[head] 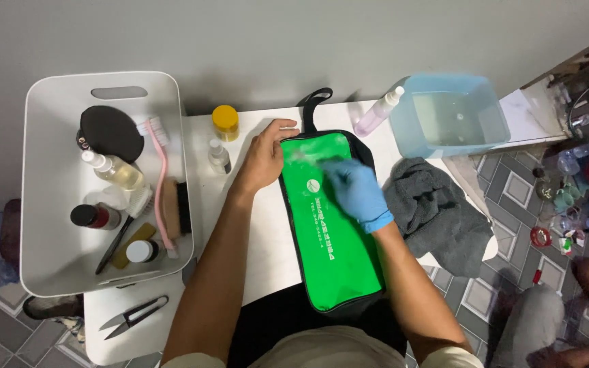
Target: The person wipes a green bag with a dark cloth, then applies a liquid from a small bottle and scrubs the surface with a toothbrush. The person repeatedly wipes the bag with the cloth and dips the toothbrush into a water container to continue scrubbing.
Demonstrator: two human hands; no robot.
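Observation:
A green pouch with black edging (328, 232) lies lengthwise on the white table (267, 232) in front of me. My bare left hand (264, 155) rests on its top left corner, fingers spread. My right hand (354, 188), in a blue glove, presses on the upper part of the green face; the fingertips are blurred, and I cannot tell whether they hold anything. A black strap loop (313, 103) sticks out beyond the pouch's far end.
A white bin (42, 204) at left holds bottles, brushes and a black pad. Near it stand a yellow-capped jar (225, 123) and a small clear bottle (219, 157). Small snips (134, 316) lie front left. A grey cloth (434, 211), spray bottle (378, 112) and blue water tub (450, 114) sit right.

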